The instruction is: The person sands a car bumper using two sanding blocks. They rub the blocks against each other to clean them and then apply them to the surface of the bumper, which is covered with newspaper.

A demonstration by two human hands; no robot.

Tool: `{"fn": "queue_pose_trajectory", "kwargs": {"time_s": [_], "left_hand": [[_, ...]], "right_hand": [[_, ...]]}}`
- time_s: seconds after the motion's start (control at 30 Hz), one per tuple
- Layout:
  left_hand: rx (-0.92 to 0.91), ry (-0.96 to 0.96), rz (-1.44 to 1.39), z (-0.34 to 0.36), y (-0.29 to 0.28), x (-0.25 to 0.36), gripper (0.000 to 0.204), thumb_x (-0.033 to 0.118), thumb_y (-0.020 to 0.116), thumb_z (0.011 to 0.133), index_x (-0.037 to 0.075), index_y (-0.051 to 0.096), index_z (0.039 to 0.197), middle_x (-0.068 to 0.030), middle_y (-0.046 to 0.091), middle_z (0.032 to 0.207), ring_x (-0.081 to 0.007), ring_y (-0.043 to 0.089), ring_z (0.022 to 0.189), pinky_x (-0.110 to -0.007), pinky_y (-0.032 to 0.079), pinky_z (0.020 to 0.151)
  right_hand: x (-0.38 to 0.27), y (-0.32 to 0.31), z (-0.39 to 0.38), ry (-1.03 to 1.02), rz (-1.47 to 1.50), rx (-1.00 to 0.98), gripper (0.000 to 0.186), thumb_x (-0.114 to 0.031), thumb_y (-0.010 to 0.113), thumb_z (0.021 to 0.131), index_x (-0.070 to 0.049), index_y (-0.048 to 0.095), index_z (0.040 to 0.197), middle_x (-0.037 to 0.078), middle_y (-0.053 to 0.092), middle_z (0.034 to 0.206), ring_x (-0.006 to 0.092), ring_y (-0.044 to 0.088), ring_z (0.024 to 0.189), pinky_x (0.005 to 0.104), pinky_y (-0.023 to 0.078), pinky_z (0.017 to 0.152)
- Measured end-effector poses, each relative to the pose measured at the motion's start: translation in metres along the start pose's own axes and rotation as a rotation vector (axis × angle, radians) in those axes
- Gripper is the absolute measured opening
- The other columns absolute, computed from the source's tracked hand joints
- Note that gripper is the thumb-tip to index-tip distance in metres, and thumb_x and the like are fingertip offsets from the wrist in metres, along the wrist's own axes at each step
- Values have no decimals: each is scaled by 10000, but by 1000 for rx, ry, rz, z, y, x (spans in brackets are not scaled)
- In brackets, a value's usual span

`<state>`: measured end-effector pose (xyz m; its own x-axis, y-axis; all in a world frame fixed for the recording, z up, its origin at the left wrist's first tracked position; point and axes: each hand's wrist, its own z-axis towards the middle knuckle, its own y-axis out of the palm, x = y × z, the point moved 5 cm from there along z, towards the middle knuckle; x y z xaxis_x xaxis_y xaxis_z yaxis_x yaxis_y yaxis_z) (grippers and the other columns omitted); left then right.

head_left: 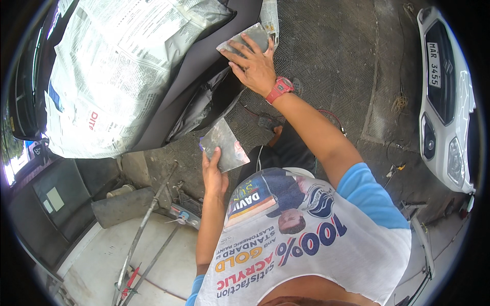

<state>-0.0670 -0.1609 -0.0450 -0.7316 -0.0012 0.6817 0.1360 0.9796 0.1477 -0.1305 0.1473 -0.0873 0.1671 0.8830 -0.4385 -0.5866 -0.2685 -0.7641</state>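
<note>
In my left hand (213,171) is a thin, grey, squarish plate (223,143), with pink smears near its right corner and a purple mark on its left edge. My thumb lies on its face. My right hand (253,61), with a red watch on the wrist, holds a second flat grey plate (258,36), fingers spread over its face. That plate is against or just above the edge of a dark grey car body panel (204,56); contact cannot be made out. Newspaper sheets (117,66) cover much of the car beside it.
A white car (449,102) stands at the far right. Below the dark panel is an opening with crumpled dark sheeting (199,104). Metal poles (148,224) lean at the lower left near a grey panel (122,206). Cables (400,102) lie on the rough dark floor (326,56).
</note>
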Motion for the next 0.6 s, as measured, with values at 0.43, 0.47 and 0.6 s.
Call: {"fn": "queue_pose_trajectory", "kwargs": {"time_s": [0.43, 0.47, 0.6], "left_hand": [[-6, -8, -15, 2, 1, 0, 510, 166, 669, 1035, 61, 473, 1494, -108, 600, 1405, -226, 611, 1274, -394, 516, 1085], [-9, -6, -13, 3, 0, -1, 514, 167, 670, 1033, 59, 472, 1495, -108, 599, 1403, -225, 609, 1275, -395, 515, 1086], [4, -14, -3, 2, 2, 2, 536, 171, 675, 1030, 49, 459, 1505, -112, 598, 1395, -225, 606, 1274, -397, 514, 1087]], "right_hand": [[1, -6, 4, 10, 26, 17, 423, -331, 660, 980, -381, 654, 1400, -88, 606, 1439, 226, 427, 1477, 790, 212, 1090], [-1, -3, 4, 11, 21, 13, 426, -332, 662, 979, -381, 652, 1403, -88, 605, 1441, 226, 426, 1479, 792, 212, 1092], [-2, 0, -5, 31, -7, -53, 401, -327, 660, 989, -399, 675, 1383, -103, 609, 1455, 215, 421, 1497, 741, 167, 1167]]}}
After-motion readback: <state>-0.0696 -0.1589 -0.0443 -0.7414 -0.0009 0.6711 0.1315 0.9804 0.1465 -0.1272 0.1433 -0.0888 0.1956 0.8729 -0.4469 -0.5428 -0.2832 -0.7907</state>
